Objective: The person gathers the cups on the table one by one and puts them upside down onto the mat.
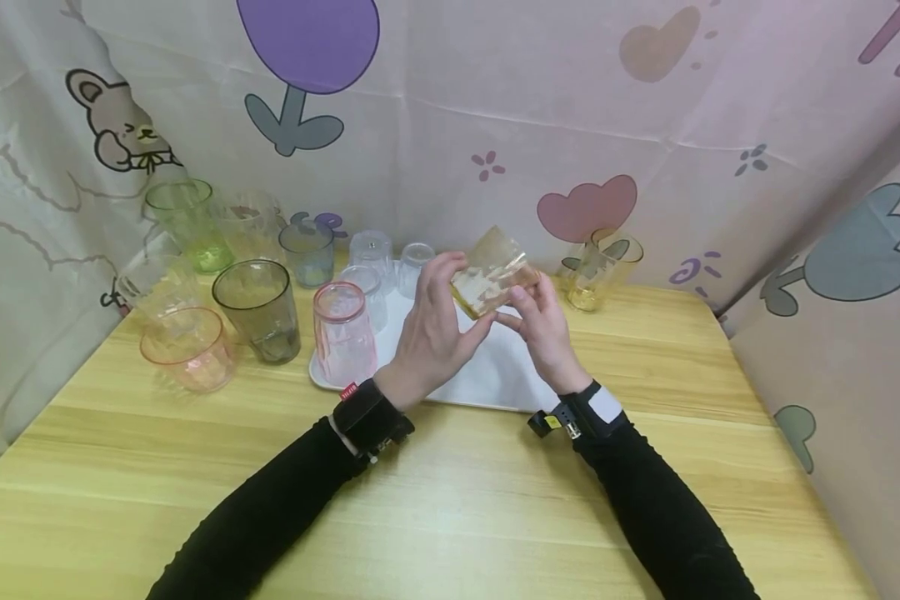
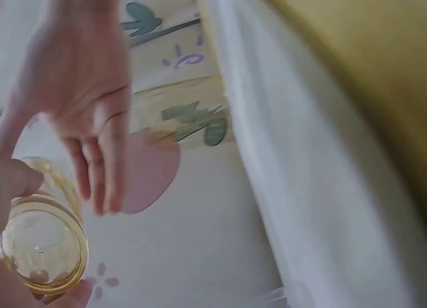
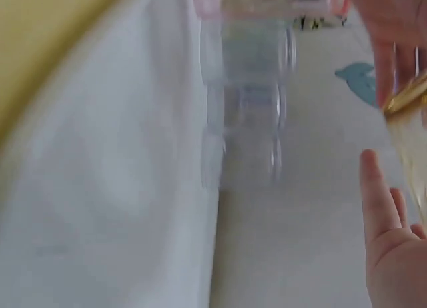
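A tilted amber see-through cup [image 1: 495, 271] is held in the air above a white tray [image 1: 487, 379]. My left hand [image 1: 457, 300] grips it, fingers over the top side and thumb underneath. My right hand [image 1: 528, 312] touches the cup's right side with nearly straight fingers. In the left wrist view the cup's mouth [image 2: 43, 248] shows at the lower left, with the right hand's fingers [image 2: 100, 168] hanging straight beside it. The right wrist view catches only the cup's amber edge [image 3: 408, 115] and a few right fingertips [image 3: 377, 201].
A pink cup [image 1: 342, 333] stands upside down on the tray, with clear cups [image 1: 375, 258] behind it. Left of the tray stand grey [image 1: 258, 310], pink-rimmed [image 1: 187, 346], green [image 1: 187, 221] and bluish [image 1: 307, 252] cups. A yellow cup [image 1: 603, 268] is at the back right. Printed curtains close the back and sides.
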`<state>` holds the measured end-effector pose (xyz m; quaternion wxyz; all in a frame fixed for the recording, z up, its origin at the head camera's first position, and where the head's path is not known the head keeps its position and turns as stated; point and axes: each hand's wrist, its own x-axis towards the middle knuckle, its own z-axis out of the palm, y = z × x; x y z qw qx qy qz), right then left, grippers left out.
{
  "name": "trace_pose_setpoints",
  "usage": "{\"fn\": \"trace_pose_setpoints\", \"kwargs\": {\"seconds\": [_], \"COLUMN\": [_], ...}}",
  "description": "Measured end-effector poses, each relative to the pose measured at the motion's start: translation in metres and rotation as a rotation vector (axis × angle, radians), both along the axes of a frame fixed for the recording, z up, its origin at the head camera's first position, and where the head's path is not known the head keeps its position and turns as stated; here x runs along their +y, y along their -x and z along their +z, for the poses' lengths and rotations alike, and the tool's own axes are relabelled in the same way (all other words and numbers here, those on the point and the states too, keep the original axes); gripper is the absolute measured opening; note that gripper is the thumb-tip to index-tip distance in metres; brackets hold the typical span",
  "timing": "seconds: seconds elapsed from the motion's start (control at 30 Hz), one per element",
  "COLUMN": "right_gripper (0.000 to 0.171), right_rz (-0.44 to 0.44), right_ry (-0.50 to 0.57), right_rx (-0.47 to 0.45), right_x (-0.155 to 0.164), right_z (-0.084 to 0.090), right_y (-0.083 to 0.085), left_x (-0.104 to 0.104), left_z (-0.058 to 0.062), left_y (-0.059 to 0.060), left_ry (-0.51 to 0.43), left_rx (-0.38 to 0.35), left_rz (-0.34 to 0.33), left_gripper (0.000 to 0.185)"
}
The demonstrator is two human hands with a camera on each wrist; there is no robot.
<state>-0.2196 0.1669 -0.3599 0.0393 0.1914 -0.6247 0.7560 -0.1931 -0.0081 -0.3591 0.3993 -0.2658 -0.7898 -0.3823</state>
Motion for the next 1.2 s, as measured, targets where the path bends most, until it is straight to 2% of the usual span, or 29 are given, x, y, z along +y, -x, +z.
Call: {"fn": "trace_pose_setpoints", "kwargs": {"seconds": [0.17,0.23,0.3,0.47,0.6,0.87,1.2], "right_gripper": [0.061,0.053,0.051,0.054,0.058,0.061,0.047], "right_rz": [-0.056,-0.096,-0.163,-0.279,-0.257,-0.193,-0.184], "right_ry": [-0.102,-0.176,-0.346,-0.877,-1.102,-1.325,-1.368], "right_rx": [0.12,0.13,0.131,0.12,0.09,-0.078,-0.105], "right_x": [0.019,0.03,0.042,0.07,0.084,0.094,0.093], "right_z": [0.01,0.013,0.016,0.019,0.018,0.004,-0.008], "right_y": [0.009,0.012,0.016,0.023,0.027,0.034,0.038], "left_x": [-0.005,-0.006,-0.007,-0.009,-0.009,-0.014,-0.015], "left_z": [0.015,0.02,0.024,0.032,0.036,0.038,0.034], "left_y": [0.001,0.003,0.005,0.011,0.015,0.015,0.019], "left_ry": [-0.018,-0.025,-0.032,-0.046,-0.048,-0.004,0.067], "left_rx": [-0.028,-0.024,-0.012,-0.015,-0.074,-0.163,-0.212], "left_rz": [0.024,0.032,0.044,0.069,0.07,0.102,0.167], "left_gripper": [0.074,0.073,0.072,0.067,0.065,0.066,0.066]}}
